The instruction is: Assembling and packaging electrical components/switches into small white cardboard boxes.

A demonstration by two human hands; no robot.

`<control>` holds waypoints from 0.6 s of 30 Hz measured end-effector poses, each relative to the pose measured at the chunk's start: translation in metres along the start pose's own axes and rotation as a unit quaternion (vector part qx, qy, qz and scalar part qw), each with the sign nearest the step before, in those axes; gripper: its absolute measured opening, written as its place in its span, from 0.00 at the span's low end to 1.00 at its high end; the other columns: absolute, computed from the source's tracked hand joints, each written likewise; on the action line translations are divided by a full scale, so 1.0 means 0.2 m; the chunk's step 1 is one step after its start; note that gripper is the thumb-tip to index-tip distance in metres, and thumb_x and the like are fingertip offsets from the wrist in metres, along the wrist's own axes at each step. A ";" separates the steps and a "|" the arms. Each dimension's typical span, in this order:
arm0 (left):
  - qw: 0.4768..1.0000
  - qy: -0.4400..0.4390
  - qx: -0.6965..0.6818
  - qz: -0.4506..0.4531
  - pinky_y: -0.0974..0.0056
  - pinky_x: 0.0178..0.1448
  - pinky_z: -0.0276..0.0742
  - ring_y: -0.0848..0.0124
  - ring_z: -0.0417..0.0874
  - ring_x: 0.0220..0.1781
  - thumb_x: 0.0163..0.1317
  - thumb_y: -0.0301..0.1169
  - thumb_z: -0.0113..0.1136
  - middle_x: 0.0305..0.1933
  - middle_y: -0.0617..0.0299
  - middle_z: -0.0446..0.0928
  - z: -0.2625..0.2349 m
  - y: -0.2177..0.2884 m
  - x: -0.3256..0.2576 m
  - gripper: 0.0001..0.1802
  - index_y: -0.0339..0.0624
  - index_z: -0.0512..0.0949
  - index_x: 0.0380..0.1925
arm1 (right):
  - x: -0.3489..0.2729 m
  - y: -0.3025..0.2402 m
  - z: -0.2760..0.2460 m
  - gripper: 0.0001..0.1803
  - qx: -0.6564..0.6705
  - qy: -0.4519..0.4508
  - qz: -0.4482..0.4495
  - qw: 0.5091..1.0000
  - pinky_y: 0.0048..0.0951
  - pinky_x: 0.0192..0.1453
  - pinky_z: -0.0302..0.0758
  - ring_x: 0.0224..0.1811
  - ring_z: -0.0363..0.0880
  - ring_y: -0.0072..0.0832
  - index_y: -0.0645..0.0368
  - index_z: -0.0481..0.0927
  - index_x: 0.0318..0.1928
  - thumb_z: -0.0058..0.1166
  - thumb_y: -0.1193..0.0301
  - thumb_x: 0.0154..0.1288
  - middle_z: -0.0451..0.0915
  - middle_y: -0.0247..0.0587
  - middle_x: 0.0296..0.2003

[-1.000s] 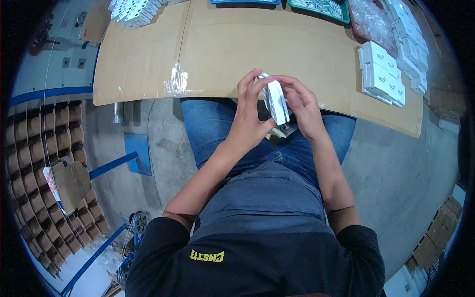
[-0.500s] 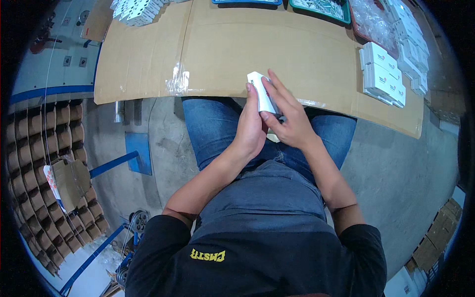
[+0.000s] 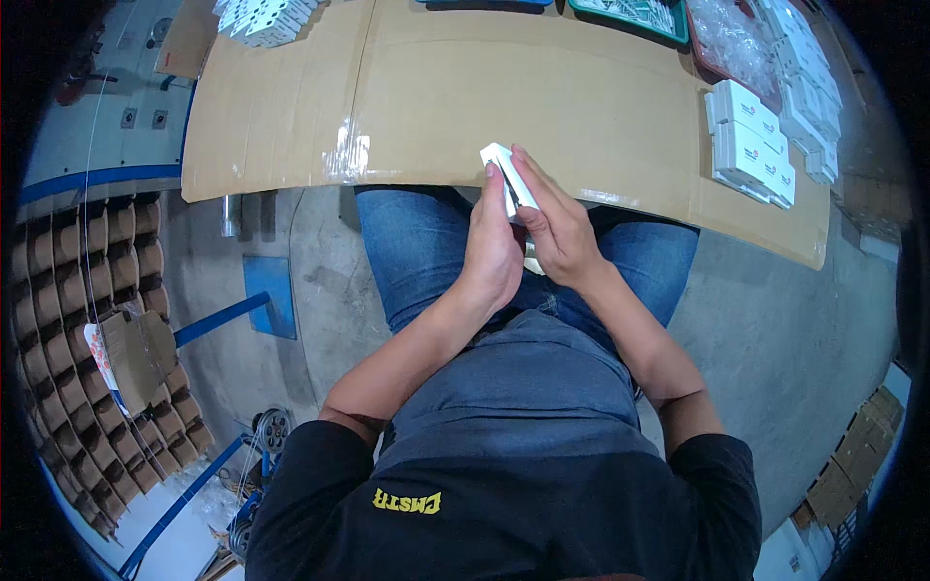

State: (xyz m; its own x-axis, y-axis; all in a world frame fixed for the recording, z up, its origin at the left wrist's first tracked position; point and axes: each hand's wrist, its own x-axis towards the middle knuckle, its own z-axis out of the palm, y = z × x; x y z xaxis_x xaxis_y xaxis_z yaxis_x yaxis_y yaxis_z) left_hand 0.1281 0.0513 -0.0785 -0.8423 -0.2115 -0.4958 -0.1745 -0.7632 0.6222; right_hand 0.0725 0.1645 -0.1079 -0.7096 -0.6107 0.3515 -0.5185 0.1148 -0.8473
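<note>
Just over the near edge of the cardboard-covered table, a small white box-shaped piece [image 3: 521,190] is pressed between my two hands. It stands tilted, one narrow side up, with a dark slit or line along it. My left hand [image 3: 492,250] is closed on its left side, thumb on the upper part. From the right, my right hand [image 3: 564,232] lies against the piece with its fingers together and the thumb near the lower end. My palms hide the underside of the piece.
White flat cases [image 3: 751,150] are stacked at the table's right, with more piled cases [image 3: 806,87] behind. A red tray [image 3: 699,60] of clear plastic bags and a green tray [image 3: 635,35] of small pale parts stand far right. White perforated blocks [image 3: 266,21] sit far left on the cardboard [image 3: 455,97].
The white piece has turned in my hands, so its narrow side with the dark line now shows. My right hand's fingers have come together and pressed closer against it.
</note>
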 end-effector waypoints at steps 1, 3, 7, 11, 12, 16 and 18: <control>1.000 0.000 0.000 -0.001 0.59 0.69 0.69 0.70 0.75 0.63 0.82 0.58 0.40 0.59 0.64 0.76 0.00 0.01 0.00 0.30 0.46 0.70 0.66 | 0.00 0.00 0.00 0.31 0.000 0.000 0.001 1.000 0.43 0.78 0.65 0.76 0.67 0.54 0.66 0.66 0.75 0.52 0.64 0.79 0.67 0.63 0.73; 1.000 -0.013 -0.006 -0.009 0.58 0.69 0.70 0.70 0.75 0.62 0.81 0.56 0.41 0.57 0.63 0.76 0.00 0.03 0.00 0.29 0.47 0.70 0.66 | 0.01 0.01 0.00 0.30 0.011 -0.011 0.002 1.000 0.41 0.77 0.67 0.75 0.69 0.53 0.65 0.67 0.74 0.51 0.63 0.80 0.69 0.61 0.73; 0.999 -0.007 -0.035 -0.041 0.57 0.68 0.70 0.70 0.77 0.61 0.81 0.53 0.44 0.56 0.62 0.78 -0.05 0.05 0.02 0.26 0.47 0.71 0.65 | 0.02 0.02 -0.05 0.31 0.058 -0.032 0.019 0.998 0.40 0.76 0.67 0.75 0.70 0.51 0.63 0.66 0.75 0.51 0.61 0.80 0.69 0.60 0.73; 0.997 -0.063 -0.037 -0.027 0.59 0.62 0.74 0.74 0.79 0.54 0.78 0.46 0.52 0.54 0.64 0.77 -0.05 0.09 0.02 0.21 0.45 0.72 0.61 | 0.03 0.01 -0.06 0.36 0.134 -0.003 0.043 0.990 0.41 0.79 0.63 0.77 0.68 0.48 0.65 0.66 0.75 0.55 0.59 0.76 0.69 0.58 0.73; 0.997 -0.073 -0.014 -0.001 0.59 0.61 0.75 0.75 0.80 0.55 0.78 0.43 0.53 0.55 0.64 0.77 -0.04 0.10 0.01 0.21 0.44 0.71 0.63 | 0.03 0.01 -0.06 0.37 0.140 0.031 0.009 0.990 0.42 0.80 0.62 0.78 0.67 0.48 0.66 0.66 0.75 0.56 0.57 0.74 0.69 0.57 0.73; 0.938 -0.082 0.183 0.282 0.56 0.78 0.66 0.62 0.72 0.73 0.58 0.30 0.74 0.68 0.54 0.72 -0.02 0.12 0.01 0.52 0.39 0.54 0.79 | 0.04 0.02 -0.12 0.38 0.122 0.041 -0.012 0.992 0.44 0.81 0.59 0.78 0.65 0.48 0.67 0.66 0.75 0.55 0.56 0.72 0.69 0.57 0.74; 0.891 -0.125 0.268 0.345 0.52 0.83 0.57 0.55 0.66 0.79 0.49 0.30 0.79 0.74 0.49 0.67 -0.09 0.15 0.05 0.61 0.37 0.51 0.80 | 0.01 0.02 -0.13 0.37 0.183 0.001 0.018 0.983 0.44 0.80 0.60 0.78 0.66 0.49 0.67 0.67 0.74 0.52 0.56 0.73 0.69 0.59 0.73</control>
State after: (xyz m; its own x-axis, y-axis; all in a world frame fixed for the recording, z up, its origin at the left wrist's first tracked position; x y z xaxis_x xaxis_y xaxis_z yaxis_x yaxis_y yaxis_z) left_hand 0.1232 0.0150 -0.0758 -0.9191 -0.3233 0.2253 0.2665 -0.0889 0.9597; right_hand 0.0566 0.1835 -0.1010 -0.7260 -0.6092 0.3189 -0.2868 -0.1533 -0.9457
